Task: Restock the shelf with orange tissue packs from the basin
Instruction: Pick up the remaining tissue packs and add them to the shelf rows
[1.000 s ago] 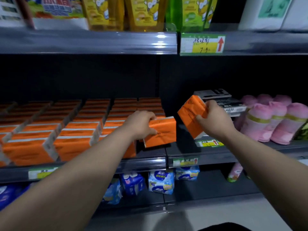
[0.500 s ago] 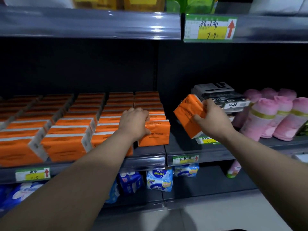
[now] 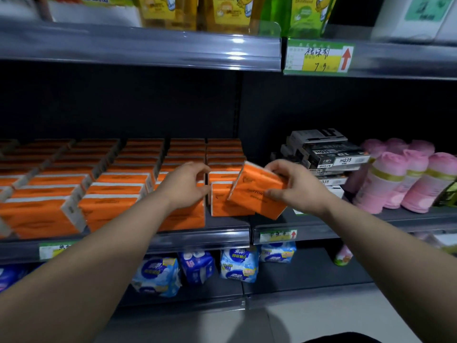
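Note:
Rows of orange tissue packs (image 3: 116,191) fill the left part of the middle shelf (image 3: 202,233). My right hand (image 3: 296,186) grips one orange tissue pack (image 3: 259,194), tilted, at the right end of the rows, leaning against the front pack (image 3: 222,201) of the last column. My left hand (image 3: 188,184) hovers just left of that front pack, fingers curled and apart, holding nothing. The basin is out of view.
Black boxes (image 3: 329,154) marked HQ35 are stacked right of the tissue rows, then pink rolls (image 3: 405,177). The lower shelf holds blue-white packages (image 3: 237,266). Yellow and green pouches (image 3: 222,11) stand on the top shelf above a price tag (image 3: 319,58).
My left hand has let go of the pack it set at the front of the last column. My right hand has brought its pack leftward and down against that column.

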`<move>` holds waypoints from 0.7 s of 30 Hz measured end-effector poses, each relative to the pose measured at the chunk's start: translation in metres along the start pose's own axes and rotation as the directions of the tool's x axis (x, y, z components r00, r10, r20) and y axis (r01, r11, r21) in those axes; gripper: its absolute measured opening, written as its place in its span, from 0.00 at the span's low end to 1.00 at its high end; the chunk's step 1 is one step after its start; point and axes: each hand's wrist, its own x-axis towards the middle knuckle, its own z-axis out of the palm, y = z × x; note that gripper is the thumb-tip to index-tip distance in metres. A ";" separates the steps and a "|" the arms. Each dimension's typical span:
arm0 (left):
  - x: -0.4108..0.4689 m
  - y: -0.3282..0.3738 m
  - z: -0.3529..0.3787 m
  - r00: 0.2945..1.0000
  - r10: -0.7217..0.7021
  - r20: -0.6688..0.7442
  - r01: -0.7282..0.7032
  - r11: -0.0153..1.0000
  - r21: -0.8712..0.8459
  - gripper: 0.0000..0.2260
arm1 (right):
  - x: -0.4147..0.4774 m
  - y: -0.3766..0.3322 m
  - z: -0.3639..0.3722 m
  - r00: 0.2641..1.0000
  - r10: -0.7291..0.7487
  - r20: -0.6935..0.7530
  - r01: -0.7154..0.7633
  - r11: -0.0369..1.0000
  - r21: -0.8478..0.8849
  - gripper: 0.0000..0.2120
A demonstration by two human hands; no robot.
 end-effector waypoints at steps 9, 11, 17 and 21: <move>-0.025 -0.037 -0.007 0.997 -0.075 -0.020 0.078 0.956 0.284 0.23 | 0.014 -0.006 0.064 0.994 -0.081 0.078 0.107 0.888 -0.447 0.21; -0.026 -0.038 -0.006 0.997 -0.072 -0.011 0.072 0.956 0.285 0.24 | 0.018 -0.001 0.072 0.994 -0.102 0.028 0.101 0.842 -0.530 0.22; -0.026 -0.040 -0.008 0.997 -0.076 0.002 0.072 0.953 0.295 0.24 | 0.020 0.003 0.086 0.982 -0.168 -0.091 0.086 0.813 -0.575 0.20; -0.027 -0.041 -0.006 0.997 -0.073 -0.002 0.071 0.958 0.278 0.24 | 0.015 0.007 0.083 0.985 -0.157 -0.073 0.093 0.834 -0.544 0.21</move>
